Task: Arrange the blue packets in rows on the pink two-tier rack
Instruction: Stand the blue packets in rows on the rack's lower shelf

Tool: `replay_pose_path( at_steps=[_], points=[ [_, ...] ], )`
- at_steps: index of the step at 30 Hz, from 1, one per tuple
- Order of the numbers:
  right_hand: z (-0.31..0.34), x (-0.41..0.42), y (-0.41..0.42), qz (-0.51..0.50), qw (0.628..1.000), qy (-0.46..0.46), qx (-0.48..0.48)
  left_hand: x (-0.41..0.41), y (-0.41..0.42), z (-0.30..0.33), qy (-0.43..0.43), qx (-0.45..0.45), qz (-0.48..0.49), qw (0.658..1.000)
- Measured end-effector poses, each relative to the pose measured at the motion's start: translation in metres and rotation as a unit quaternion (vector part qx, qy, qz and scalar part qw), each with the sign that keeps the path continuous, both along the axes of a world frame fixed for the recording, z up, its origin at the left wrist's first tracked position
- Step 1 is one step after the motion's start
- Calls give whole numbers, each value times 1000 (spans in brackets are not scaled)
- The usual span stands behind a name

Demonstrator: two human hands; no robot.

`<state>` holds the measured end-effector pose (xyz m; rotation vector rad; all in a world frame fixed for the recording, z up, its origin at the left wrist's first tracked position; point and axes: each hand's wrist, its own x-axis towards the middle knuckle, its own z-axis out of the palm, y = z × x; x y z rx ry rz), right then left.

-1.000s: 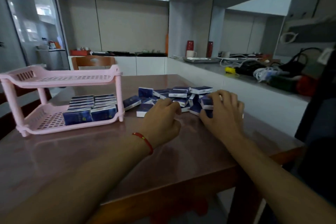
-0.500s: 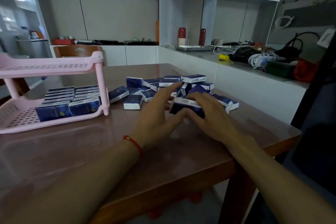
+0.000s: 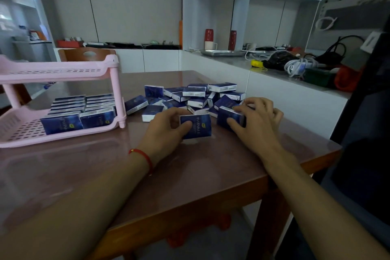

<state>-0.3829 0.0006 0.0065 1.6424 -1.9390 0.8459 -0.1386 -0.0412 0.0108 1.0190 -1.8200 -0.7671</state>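
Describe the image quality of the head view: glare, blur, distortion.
Head view: wide-angle bending bows the cabinets and walls toward the edges; soft glare sheens the table near the pink rack; both forearms blur at the bottom; the packet in the left hand is sharp enough to show print.

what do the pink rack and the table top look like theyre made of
Pink rack: most likely moulded plastic, matte, judging by its uniform colour, slotted shelves and round push-fit posts. Table: apparently wood edging under a glossy top, perhaps glass or lacquer, since it mirrors the room's light.
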Motion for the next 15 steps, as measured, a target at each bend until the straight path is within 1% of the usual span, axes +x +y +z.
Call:
replay_pose_path(
  at_steps=[2,5,6,7,8,10,11,14,15],
  points=[
    [0,0,0,8,1000,24,0,2,-1,0,-28,-18,25,999],
    [2,5,6,80,996,29,-33,8,-1,2,-55,-55,71,994],
    [3,8,9,113,992,19,-50,11,-1,3,-61,-60,86,993],
    [4,10,12,156,985,-12,-65,14,-2,3,-67,-61,97,991],
    [7,12,15,210,973,-64,-70,17,-2,3,-78,-58,105,990],
    [11,17,19,296,938,-177,-30,22,-4,2,-106,-40,114,987],
    [13,20,20,318,925,-210,8,23,-5,3,-112,-27,105,988],
    [14,34,15,348,895,-251,122,24,-5,8,-83,35,47,995],
    [14,40,10,345,895,-246,139,24,-3,10,-68,57,23,996]
  ],
)
